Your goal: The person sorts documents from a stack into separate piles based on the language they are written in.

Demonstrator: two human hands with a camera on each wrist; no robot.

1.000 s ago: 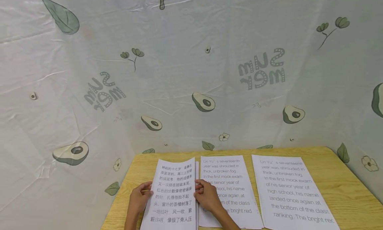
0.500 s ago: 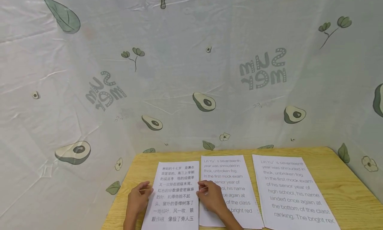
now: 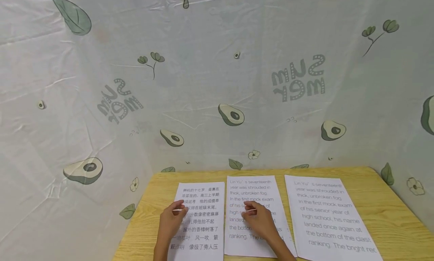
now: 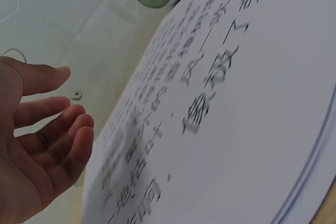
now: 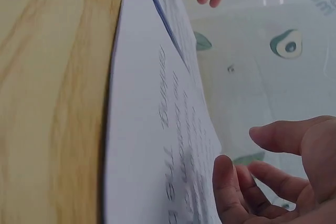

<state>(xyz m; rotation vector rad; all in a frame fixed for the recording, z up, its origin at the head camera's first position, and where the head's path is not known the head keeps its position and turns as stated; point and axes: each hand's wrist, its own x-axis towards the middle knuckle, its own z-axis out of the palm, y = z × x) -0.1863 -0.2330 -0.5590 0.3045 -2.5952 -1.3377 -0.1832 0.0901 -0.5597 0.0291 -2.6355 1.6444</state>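
Note:
In the head view my left hand [image 3: 172,220] hovers over the left stack of paper [image 3: 203,231], which is printed with Chinese text. The left wrist view shows its fingers [image 4: 79,145] loosely bent, the thumb apart from them, and nothing held. My right hand [image 3: 259,218] is above the middle stack of paper [image 3: 249,247], printed in English, and covers some of the lines. Loosely curled fingers [image 5: 227,182] with nothing between them and the thumb appear in the right wrist view. The left stack lies flat beside the middle one, a narrow gap between them.
A third stack of paper [image 3: 330,219] with the same English text lies at the right. All three rest on a wood-grain table [image 3: 383,200]. Behind the table hangs a pale curtain [image 3: 203,83] with avocado and leaf prints.
Both hands let go of the left stack's side edges. The top sheets settled flat. The left hand then moved right over the stack, and the right hand moved right over the middle stack.

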